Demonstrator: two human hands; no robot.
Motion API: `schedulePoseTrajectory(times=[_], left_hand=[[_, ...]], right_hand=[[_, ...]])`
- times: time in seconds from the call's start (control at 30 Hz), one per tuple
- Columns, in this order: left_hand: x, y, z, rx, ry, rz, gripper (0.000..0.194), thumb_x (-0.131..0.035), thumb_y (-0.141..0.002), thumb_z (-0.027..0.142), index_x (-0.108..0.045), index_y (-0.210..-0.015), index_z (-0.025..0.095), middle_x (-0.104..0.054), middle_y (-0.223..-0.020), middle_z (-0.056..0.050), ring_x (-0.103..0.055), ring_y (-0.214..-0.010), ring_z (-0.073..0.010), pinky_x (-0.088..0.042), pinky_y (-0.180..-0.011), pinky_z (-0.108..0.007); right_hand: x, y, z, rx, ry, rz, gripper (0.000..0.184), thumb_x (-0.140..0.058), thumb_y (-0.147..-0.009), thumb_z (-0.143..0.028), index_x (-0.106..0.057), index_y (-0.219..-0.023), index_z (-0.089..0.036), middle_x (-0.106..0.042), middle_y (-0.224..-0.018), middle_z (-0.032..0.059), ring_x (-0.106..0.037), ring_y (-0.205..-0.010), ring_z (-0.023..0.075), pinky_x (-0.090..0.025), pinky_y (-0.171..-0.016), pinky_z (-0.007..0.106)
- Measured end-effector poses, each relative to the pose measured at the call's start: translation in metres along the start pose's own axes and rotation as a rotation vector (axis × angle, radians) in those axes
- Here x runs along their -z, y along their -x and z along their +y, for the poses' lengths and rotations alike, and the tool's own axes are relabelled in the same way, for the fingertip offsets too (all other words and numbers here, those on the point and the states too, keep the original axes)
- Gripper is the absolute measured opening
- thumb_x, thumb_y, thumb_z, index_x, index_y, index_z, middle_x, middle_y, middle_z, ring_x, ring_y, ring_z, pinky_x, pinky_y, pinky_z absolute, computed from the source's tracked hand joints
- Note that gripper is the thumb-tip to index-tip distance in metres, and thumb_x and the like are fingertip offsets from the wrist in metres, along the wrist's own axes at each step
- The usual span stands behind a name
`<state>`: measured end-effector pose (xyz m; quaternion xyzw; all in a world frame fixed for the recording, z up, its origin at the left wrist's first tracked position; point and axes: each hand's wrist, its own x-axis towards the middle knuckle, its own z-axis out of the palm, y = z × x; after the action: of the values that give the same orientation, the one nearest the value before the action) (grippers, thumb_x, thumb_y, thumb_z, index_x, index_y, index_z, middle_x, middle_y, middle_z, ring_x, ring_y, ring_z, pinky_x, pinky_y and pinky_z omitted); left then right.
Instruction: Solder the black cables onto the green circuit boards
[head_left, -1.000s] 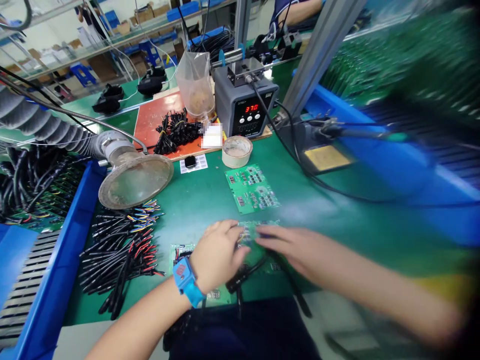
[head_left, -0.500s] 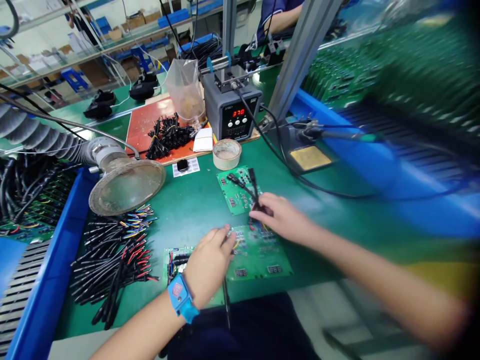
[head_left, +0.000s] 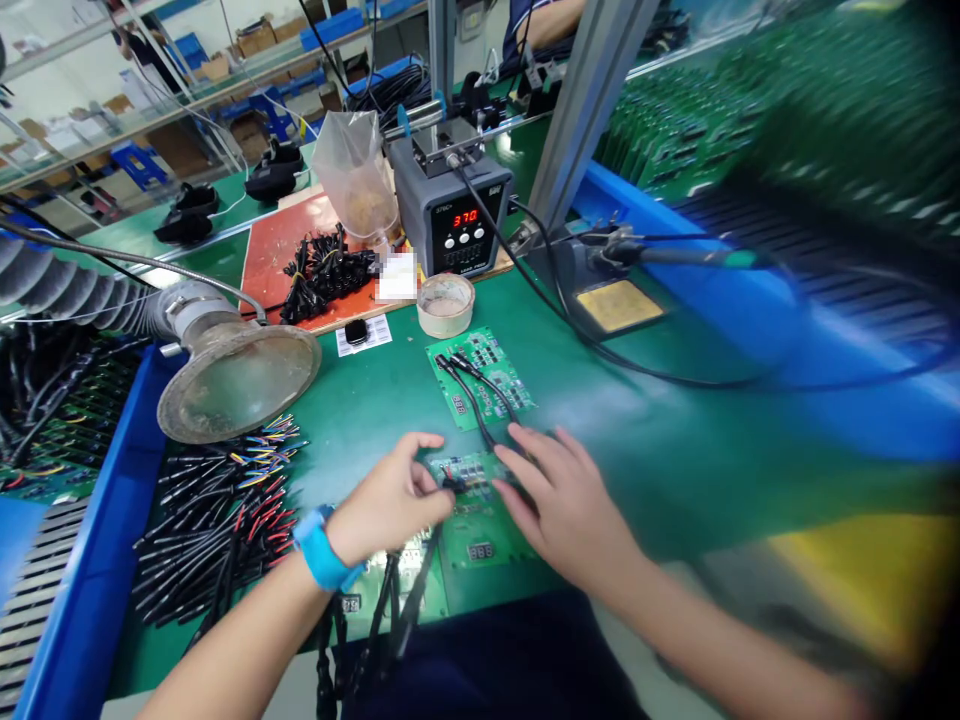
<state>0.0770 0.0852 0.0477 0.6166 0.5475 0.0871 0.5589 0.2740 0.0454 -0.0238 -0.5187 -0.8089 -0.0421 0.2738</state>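
My left hand (head_left: 394,500) hovers at the left side of a green circuit board (head_left: 480,550), thumb and index finger apart. Close to its fingertips, a black cable end with red wires (head_left: 451,480) sits at the board's upper part. My right hand (head_left: 566,505) reaches over the board's right side, fingers spread, fingertips by two black cables (head_left: 472,400). These cables stretch across a second circuit board (head_left: 457,405) farther back. A third board (head_left: 412,570), partly under my left wrist, has blurred black cables (head_left: 386,610) hanging over the table's front edge.
Bundled black cables with stripped coloured ends (head_left: 202,540) lie left, below a fume extractor hood (head_left: 240,370). A soldering station (head_left: 457,210), a tape roll (head_left: 445,305) and an iron stand (head_left: 619,305) are behind. Blue bins (head_left: 97,560) flank the table; another person's arm (head_left: 551,22) shows behind.
My right hand has let go of the black cables, which now lie flat across the far board. My left hand has shifted left and its fingers have parted. The camera view has shifted slightly.
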Motion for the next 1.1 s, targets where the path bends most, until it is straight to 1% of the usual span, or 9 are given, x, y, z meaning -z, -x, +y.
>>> schedulePoseTrajectory(times=[0.1,0.17,0.33,0.43,0.5,0.67,0.8,1.0,1.1], left_hand=[[0.021,-0.012,0.011,0.056,0.635,-0.183,0.057,-0.031,-0.086,0.050,-0.026,-0.127,0.011,-0.062,-0.094,-0.014,-0.061,-0.085,-0.0197,-0.046,-0.077,-0.037],[0.023,-0.017,0.010,-0.001,0.748,-0.155,0.063,-0.026,-0.085,0.057,-0.025,-0.130,0.012,-0.057,-0.107,-0.016,-0.057,-0.097,-0.0200,-0.043,-0.086,-0.037],[-0.002,-0.024,-0.012,-0.112,0.058,0.198,0.067,-0.068,-0.068,0.034,-0.039,-0.124,0.014,-0.051,-0.103,-0.009,-0.053,-0.083,-0.0157,-0.046,-0.077,-0.033],[-0.010,-0.030,-0.020,-0.192,-0.245,0.284,0.032,-0.065,-0.071,0.028,-0.057,-0.100,0.015,-0.053,-0.086,-0.003,-0.052,-0.072,-0.0134,-0.045,-0.069,-0.029],[-0.009,-0.034,-0.021,-0.194,-0.275,0.283,0.018,-0.062,-0.075,0.028,-0.058,-0.089,0.016,-0.055,-0.077,0.000,-0.052,-0.065,-0.0120,-0.044,-0.064,-0.026],[0.000,-0.047,-0.020,-0.150,-0.318,0.316,0.034,-0.064,-0.072,0.041,-0.051,-0.093,0.018,-0.056,-0.063,0.004,-0.054,-0.058,-0.0131,-0.038,-0.054,-0.024],[0.003,-0.046,-0.019,-0.196,-0.363,0.294,0.028,-0.060,-0.076,0.039,-0.051,-0.093,0.018,-0.057,-0.063,0.004,-0.055,-0.058,-0.0128,-0.039,-0.053,-0.023],[0.033,0.014,-0.032,-0.339,-0.434,0.352,0.029,-0.047,-0.086,0.031,-0.050,-0.112,0.018,-0.062,-0.097,-0.005,-0.059,-0.085,-0.0151,-0.048,-0.079,-0.030],[0.038,0.053,-0.052,-0.339,-0.714,0.340,0.030,-0.042,-0.086,0.020,-0.053,-0.114,0.017,-0.059,-0.111,-0.008,-0.054,-0.102,-0.0189,-0.043,-0.091,-0.036]], right_hand=[[0.000,-0.002,-0.001,0.024,0.014,0.012,0.028,-0.054,-0.077,-0.025,-0.055,-0.103,-0.015,-0.051,-0.116,0.0160,-0.047,-0.109,0.0258,-0.035,-0.095,0.052],[0.001,-0.001,-0.002,0.040,0.023,0.020,0.027,-0.055,-0.076,-0.025,-0.057,-0.101,-0.014,-0.051,-0.117,0.0175,-0.046,-0.110,0.0269,-0.035,-0.095,0.052],[0.002,0.003,-0.002,0.075,0.034,0.027,0.027,-0.054,-0.076,-0.021,-0.057,-0.102,-0.012,-0.049,-0.120,0.0183,-0.044,-0.114,0.0283,-0.036,-0.096,0.053],[0.000,0.004,0.000,0.091,0.039,0.040,0.033,-0.054,-0.076,-0.018,-0.055,-0.107,-0.007,-0.049,-0.119,0.0202,-0.043,-0.116,0.0283,-0.038,-0.096,0.050],[-0.001,0.003,0.000,0.087,0.042,0.040,0.033,-0.053,-0.076,-0.018,-0.054,-0.107,-0.006,-0.050,-0.118,0.0205,-0.042,-0.116,0.0277,-0.040,-0.095,0.047],[-0.003,0.001,-0.003,0.042,0.054,0.009,0.033,-0.050,-0.078,-0.019,-0.055,-0.108,-0.006,-0.049,-0.118,0.0195,-0.044,-0.114,0.0260,-0.042,-0.094,0.043],[0.000,-0.001,-0.002,-0.001,0.072,-0.002,0.030,-0.049,-0.079,-0.021,-0.057,-0.105,-0.008,-0.049,-0.118,0.0178,-0.048,-0.108,0.0259,-0.044,-0.089,0.042],[0.013,-0.010,-0.030,-0.008,0.055,-0.090,0.037,-0.047,-0.081,-0.034,-0.054,-0.110,-0.013,-0.037,-0.131,0.0176,-0.029,-0.124,0.0312,-0.031,-0.097,0.055],[0.002,-0.017,-0.070,0.300,-0.105,-0.211,0.030,-0.042,-0.082,-0.019,-0.054,-0.110,-0.018,-0.046,-0.124,0.0107,-0.035,-0.121,0.0224,-0.027,-0.102,0.046]])
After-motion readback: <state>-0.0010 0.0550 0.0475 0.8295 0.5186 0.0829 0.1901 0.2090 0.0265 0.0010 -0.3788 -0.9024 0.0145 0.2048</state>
